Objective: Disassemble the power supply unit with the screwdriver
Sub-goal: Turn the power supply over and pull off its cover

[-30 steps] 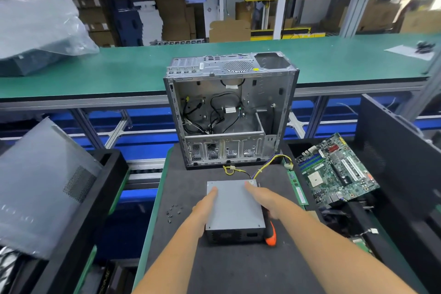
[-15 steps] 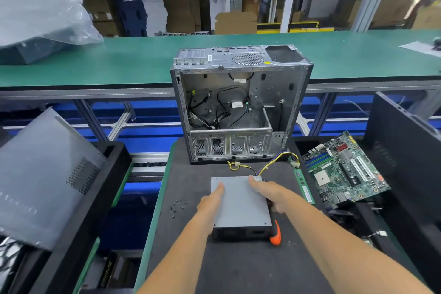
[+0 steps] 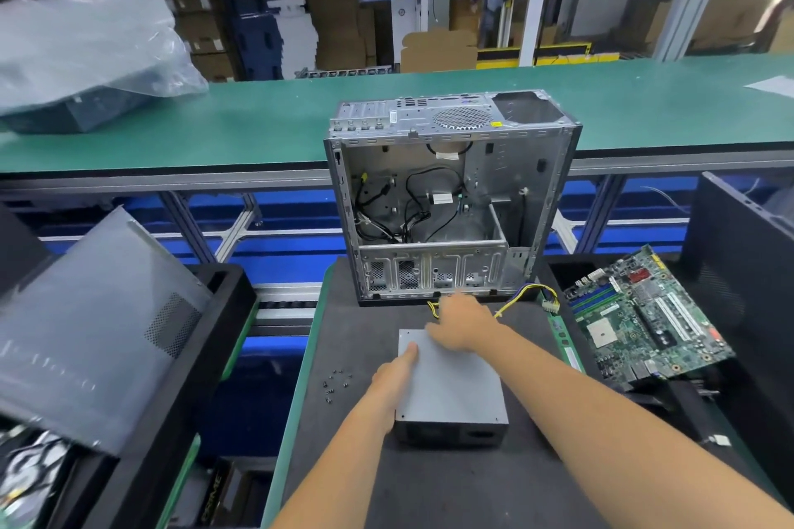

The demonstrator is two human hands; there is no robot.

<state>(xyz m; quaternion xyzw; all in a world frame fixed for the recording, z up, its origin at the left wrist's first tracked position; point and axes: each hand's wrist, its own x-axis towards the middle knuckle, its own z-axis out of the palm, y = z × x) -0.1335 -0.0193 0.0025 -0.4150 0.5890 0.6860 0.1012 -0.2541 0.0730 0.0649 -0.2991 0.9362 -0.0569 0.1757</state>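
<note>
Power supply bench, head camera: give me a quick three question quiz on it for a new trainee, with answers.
1. True or false: the power supply unit sits inside the computer case.
2. Which lies right of the unit: A) motherboard, B) loose screws, C) a keyboard?
3. Fill in: the left hand rests on the unit's ____ edge.

Key: 1 false, it lies on the black mat in front of the case. 2 A. 3 left.

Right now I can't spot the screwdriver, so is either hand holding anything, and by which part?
No grip shows. The left hand rests on the PSU lid's left edge; the blurred right hand lies over its far edge. No screwdriver visible.
</note>
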